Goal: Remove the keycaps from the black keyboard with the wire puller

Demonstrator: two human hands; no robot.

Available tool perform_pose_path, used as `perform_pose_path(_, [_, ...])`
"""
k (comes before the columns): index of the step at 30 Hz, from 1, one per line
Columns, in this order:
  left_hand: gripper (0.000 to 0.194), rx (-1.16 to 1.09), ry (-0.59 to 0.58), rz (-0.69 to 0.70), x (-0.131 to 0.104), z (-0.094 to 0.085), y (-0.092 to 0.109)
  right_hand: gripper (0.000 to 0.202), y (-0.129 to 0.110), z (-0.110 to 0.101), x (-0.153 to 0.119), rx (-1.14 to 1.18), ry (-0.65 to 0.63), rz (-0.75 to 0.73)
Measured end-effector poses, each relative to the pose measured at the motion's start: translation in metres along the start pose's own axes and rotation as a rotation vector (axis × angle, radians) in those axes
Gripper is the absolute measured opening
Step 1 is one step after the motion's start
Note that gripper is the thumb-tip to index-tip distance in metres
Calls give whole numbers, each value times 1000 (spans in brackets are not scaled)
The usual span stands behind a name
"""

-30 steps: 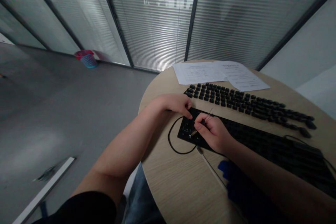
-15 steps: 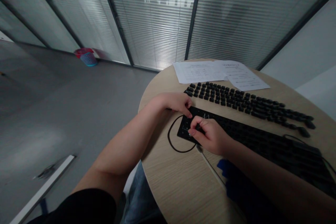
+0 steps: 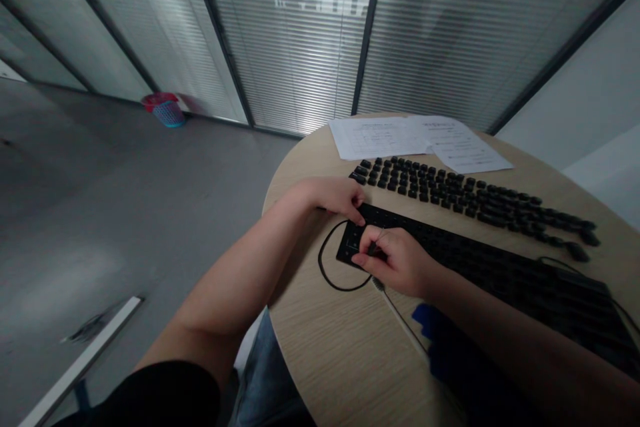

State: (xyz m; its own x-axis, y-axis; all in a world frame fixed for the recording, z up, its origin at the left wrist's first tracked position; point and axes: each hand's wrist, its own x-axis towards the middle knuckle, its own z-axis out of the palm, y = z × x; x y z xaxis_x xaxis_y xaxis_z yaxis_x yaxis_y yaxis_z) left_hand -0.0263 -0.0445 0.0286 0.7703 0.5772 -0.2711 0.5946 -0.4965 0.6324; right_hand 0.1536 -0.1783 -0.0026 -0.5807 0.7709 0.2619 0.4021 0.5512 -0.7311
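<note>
A black keyboard base [image 3: 480,257] lies slantwise on the round wooden table [image 3: 325,340]. My left hand [image 3: 343,197] rests at its upper left corner, fingers curled, the index fingertip on the base. Just right of it, my right hand [image 3: 393,257] is closed in a pinch over the base's left end, around a small tool with thin wires, mostly hidden by the fingers. Loose black keycaps [image 3: 430,180] lie in rows behind the base. A thin brush [image 3: 400,317] lies in front of the base, near my right hand.
Printed papers [image 3: 380,137] lie at the table's back. A black cable [image 3: 323,267] loops at the base's left end. Dark blue cloth [image 3: 440,340] is under my right forearm. A basket [image 3: 169,112] stands on the floor by the blinds.
My right hand has turned and shifted slightly left; the wires that stuck up above its fingers now show less. My left hand has stayed in place.
</note>
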Motion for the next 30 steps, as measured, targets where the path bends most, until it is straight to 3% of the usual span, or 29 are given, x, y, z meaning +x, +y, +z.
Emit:
perform_pose_path(5, [31,18,-32,-1,0,0,0,34,2,1,-1,4,12,-37])
perform_pose_path(10, [28,45,-39,13,0,0,0,32,11,4,-6,10,126,-68])
perform_pose_path(18, [26,52,-37,-32,0,0,1,29,10,5,-7,60,149,-55])
perform_pose_path(24, [29,106,-40,-41,3,0,0,34,23,12,-11,269,511,126])
perform_pose_path(28, [27,142,-56,27,2,-1,-3,30,27,15,-8,424,559,133])
perform_pose_path(30, [25,57,-63,54,-2,-3,-5,27,24,13,-3,500,625,147])
